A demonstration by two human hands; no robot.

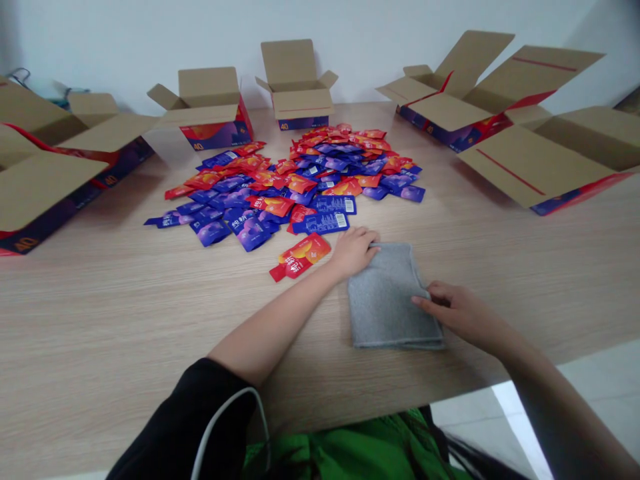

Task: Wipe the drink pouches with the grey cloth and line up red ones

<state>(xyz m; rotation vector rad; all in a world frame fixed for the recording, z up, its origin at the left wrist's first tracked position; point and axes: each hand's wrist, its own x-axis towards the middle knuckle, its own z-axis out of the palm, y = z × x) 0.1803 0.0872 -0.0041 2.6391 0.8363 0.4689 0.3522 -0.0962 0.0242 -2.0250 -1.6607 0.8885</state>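
A folded grey cloth (387,300) with pale stitched edges lies flat on the table in front of me. My left hand (354,252) is at its far left corner, thumb on the cloth and fingers bent around the far edge. On the right side, my right hand (453,310) pinches the cloth's edge, thumb on top and the other fingers partly hidden at the side. Just left of my left hand lies a single red and orange pouch (303,257). Beyond it, a blue pouch (321,223) lies at the near edge of a heap.
A wide heap of red and purple-blue pouches (240,197) covers the middle of the wooden table (150,320). Opened cardboard boxes stand around it: a back box (303,107), a back-left box (213,117), left boxes (55,173) and right boxes (540,157). A white cable (220,417) crosses my left sleeve.
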